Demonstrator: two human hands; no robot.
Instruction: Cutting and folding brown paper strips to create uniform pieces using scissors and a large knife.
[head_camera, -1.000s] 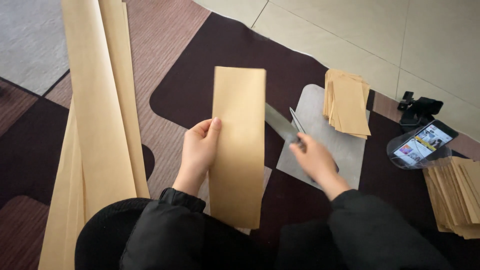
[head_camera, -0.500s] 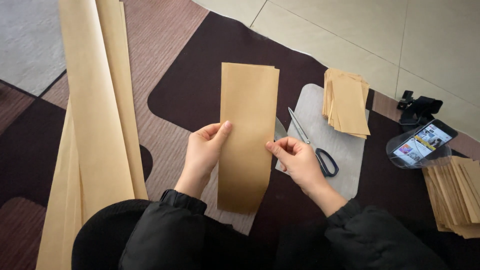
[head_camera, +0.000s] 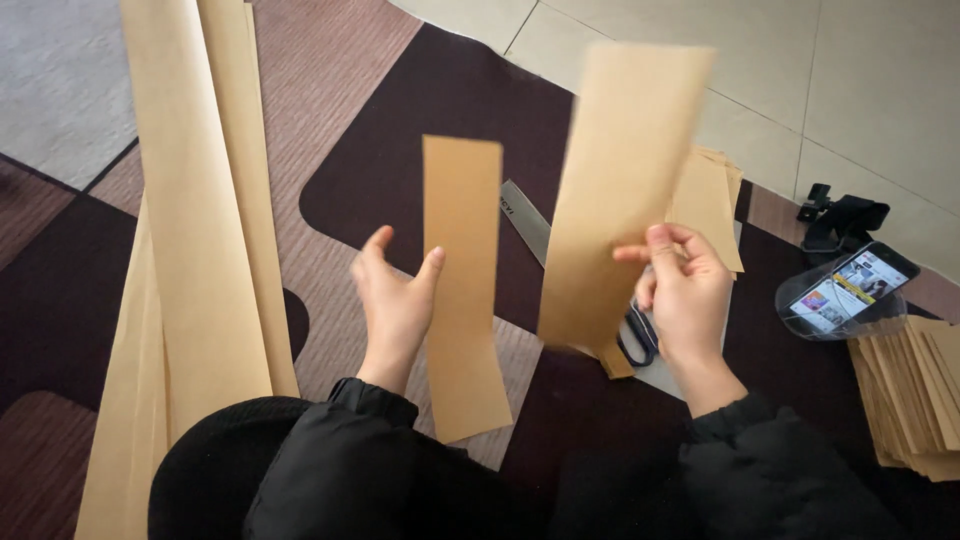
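A single head-worn camera looked steeply down from above the person's lap, close in, facing forward over the patterned rug toward the tiled floor at the top edge. The left hand and right hand sat near mid-frame, dark sleeves filling the bottom edge. No second view shared the scene.

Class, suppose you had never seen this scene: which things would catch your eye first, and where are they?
Two brown paper strips held up mid-frame: a narrow one in the left hand, a wider, blurred one in the right hand. Long sheets of the same paper run down the left side. A phone lies lit at right.
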